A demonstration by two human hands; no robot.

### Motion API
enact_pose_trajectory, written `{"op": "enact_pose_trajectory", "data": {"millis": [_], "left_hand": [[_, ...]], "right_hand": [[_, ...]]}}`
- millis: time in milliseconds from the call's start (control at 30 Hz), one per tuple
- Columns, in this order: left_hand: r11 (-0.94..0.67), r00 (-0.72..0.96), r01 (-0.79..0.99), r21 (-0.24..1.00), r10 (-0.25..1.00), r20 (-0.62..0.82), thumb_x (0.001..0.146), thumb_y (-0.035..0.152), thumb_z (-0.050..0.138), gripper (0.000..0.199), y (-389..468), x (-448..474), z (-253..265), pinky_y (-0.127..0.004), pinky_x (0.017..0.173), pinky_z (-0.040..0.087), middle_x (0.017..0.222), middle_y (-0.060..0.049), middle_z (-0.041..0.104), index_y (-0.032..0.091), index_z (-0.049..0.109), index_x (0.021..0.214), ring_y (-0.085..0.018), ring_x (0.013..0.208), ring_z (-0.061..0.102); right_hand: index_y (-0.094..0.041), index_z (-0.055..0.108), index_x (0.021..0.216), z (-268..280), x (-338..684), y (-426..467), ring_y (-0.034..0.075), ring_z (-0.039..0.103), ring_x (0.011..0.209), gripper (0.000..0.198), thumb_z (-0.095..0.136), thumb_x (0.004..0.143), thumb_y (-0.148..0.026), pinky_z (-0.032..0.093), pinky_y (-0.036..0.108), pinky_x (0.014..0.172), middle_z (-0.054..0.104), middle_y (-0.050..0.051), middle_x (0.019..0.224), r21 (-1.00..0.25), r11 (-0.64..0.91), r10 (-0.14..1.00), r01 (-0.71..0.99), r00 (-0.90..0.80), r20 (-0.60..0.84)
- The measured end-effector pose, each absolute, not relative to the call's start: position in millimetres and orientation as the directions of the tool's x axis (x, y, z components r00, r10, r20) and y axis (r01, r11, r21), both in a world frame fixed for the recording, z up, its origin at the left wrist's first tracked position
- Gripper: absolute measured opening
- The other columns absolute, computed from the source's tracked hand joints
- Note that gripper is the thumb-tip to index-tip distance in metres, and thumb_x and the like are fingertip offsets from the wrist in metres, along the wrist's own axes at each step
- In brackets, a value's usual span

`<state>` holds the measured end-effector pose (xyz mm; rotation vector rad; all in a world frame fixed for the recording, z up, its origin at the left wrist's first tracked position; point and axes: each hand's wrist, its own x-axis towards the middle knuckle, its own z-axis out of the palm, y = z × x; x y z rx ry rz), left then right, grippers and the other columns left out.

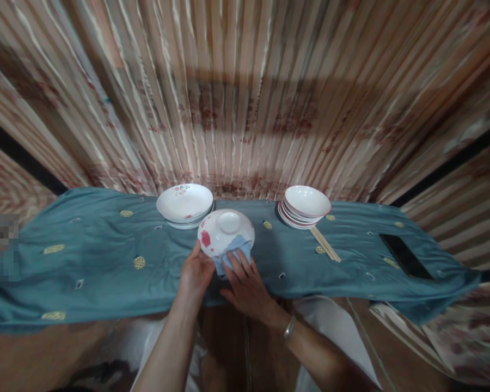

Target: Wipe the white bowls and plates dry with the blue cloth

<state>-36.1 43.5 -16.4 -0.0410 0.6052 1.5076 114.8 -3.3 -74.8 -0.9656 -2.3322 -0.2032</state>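
While both forearms reached up from the lower edge of the view, the hands met at a white bowl (229, 222) turned upside down, its round foot uppermost. The left hand (196, 268) supported the bowl's near left side, pinching its rim, though some fingers were hidden. The right hand (248, 284), back upward, lay over a blue rag (240, 245), its fingers slightly spread and pressing the rag against the bowl's near right side; the thumb stuck out toward the left, apart from the rag. A bracelet (289, 327) circled the right wrist.

The bowl was over the middle of the cloth-covered worktop (100, 272), between a stack of plates (185, 204) on the left and a stack of red-rimmed bowls (307, 202) on the right. Whether it touched the worktop could not be told. Chopsticks (325, 245) lay just in front of the red-rimmed bowls, and a phone (405, 256) lay farther right, its face dark. Red flowers decorated the upturned bowl. Small pale marks on the covering were too small to read.
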Motion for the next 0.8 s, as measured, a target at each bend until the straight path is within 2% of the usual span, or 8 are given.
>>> {"op": "enact_pose_trajectory", "data": {"millis": [100,200,333,400,533,667,800], "left_hand": [[0.124,-0.025,-0.933,0.337,0.914,-0.406,0.097,0.019,0.031,0.044,44.5,-34.9,-13.6,-0.036,0.1,0.046,0.101,-0.006,0.075,0.02,0.047,0.139,-0.018,0.099,0.068],[0.165,0.004,-0.914,0.371,0.917,-0.399,0.097,0.022,0.031,0.044,43.3,-33.8,-9.4,-0.043,0.104,0.042,0.103,-0.007,0.074,0.019,0.047,0.138,-0.021,0.11,0.064],[0.176,-0.001,-0.89,0.421,0.922,-0.388,0.097,0.024,0.034,0.042,39.6,-29.6,-7.3,-0.044,0.106,0.04,0.106,-0.009,0.073,0.017,0.05,0.136,-0.022,0.117,0.059],[0.175,-0.005,-0.88,0.442,0.927,-0.376,0.095,0.023,0.038,0.041,37.7,-25.5,-9.2,-0.043,0.106,0.04,0.107,-0.011,0.073,0.014,0.054,0.131,-0.023,0.117,0.059],[0.091,-0.067,-0.851,0.518,0.958,-0.278,0.086,0.019,0.054,0.031,35.1,-16.2,-16.6,-0.04,0.103,0.043,0.101,-0.014,0.073,0.008,0.066,0.111,-0.025,0.109,0.063],[0.046,-0.091,-0.787,0.615,0.978,-0.189,0.076,0.018,0.066,0.014,31.9,-10.8,-23.2,-0.034,0.095,0.048,0.09,-0.012,0.074,0.011,0.072,0.086,-0.024,0.1,0.067],[0.07,-0.039,-0.678,0.731,0.991,-0.131,0.072,0.025,0.071,0.009,26.5,-7.1,-24.3,-0.032,0.086,0.051,0.082,-0.008,0.074,0.016,0.07,0.074,-0.024,0.095,0.067]], "right_hand": [[-0.012,0.025,0.148,-73.4,123.6,0.7,0.032,0.018,0.144,0.073,0.056,0.088,-0.04,0.033,0.053,0.108,0.036,0.019,0.148,-0.123,0.696,0.623,0.707,-0.51,0.593],[-0.011,0.01,0.151,-69.7,130.8,4.8,0.036,0.013,0.144,0.082,0.052,0.089,-0.043,0.035,0.058,0.106,0.022,0.022,0.154,-0.182,0.676,0.652,0.715,-0.464,0.6],[-0.014,-0.006,0.151,-60.6,137.0,7.6,0.038,0.002,0.145,0.083,0.045,0.092,-0.042,0.029,0.063,0.109,-0.002,0.02,0.158,-0.301,0.656,0.692,0.692,-0.391,0.607],[-0.016,-0.01,0.151,-54.5,140.6,8.7,0.036,0.0,0.146,0.08,0.041,0.094,-0.039,0.027,0.061,0.111,-0.008,0.017,0.158,-0.404,0.615,0.738,0.677,-0.315,0.596],[-0.02,-0.005,0.152,-42.6,152.7,14.2,0.029,0.005,0.147,0.069,0.031,0.097,-0.04,0.022,0.056,0.115,0.002,0.011,0.16,-0.588,0.539,0.817,0.603,-0.203,0.54],[-0.024,0.012,0.152,-37.3,167.4,23.9,0.023,0.015,0.146,0.057,0.024,0.099,-0.043,0.021,0.049,0.118,0.019,0.006,0.158,-0.667,0.531,0.832,0.523,-0.175,0.526],[-0.027,0.027,0.148,-33.5,177.7,32.6,0.021,0.024,0.143,0.052,0.02,0.099,-0.044,0.024,0.046,0.117,0.031,0.004,0.154,-0.704,0.505,0.851,0.5,-0.156,0.501]]}}
